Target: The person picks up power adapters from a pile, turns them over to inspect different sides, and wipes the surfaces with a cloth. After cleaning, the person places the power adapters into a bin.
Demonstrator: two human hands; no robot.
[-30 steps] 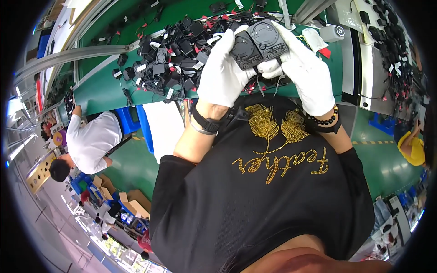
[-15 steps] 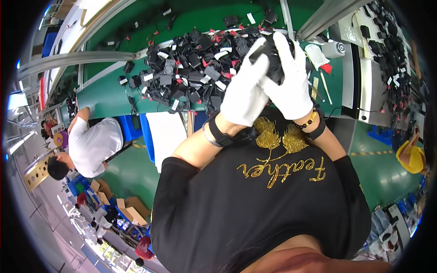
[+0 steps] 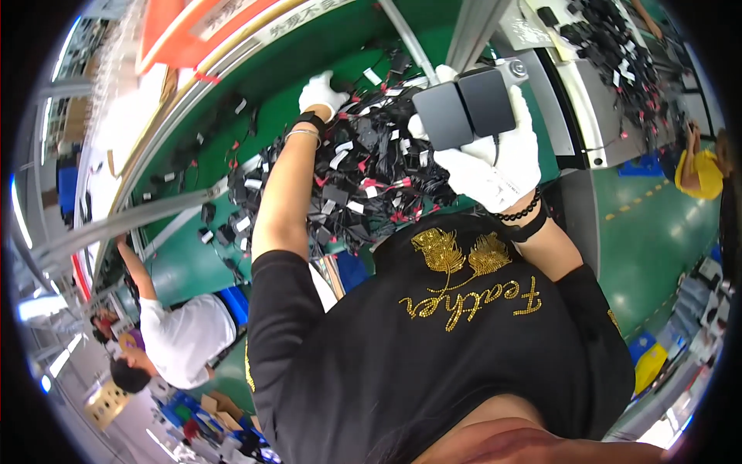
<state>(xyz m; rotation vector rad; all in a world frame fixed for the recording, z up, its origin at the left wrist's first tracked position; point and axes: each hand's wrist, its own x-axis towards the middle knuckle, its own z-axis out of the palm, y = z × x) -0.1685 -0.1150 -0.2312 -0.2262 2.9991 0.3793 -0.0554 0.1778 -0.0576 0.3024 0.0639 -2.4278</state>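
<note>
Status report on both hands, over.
Right white-gloved hand: holding two flat black square devices. Left white-gloved hand: outstretched beside black corded adapter heap. Silver metal posts beyond the devices.

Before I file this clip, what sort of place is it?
Probably a factory workshop: a heap of black, cabled devices lies on a long green workbench, and a co-worker in a white top is at the left.
</note>
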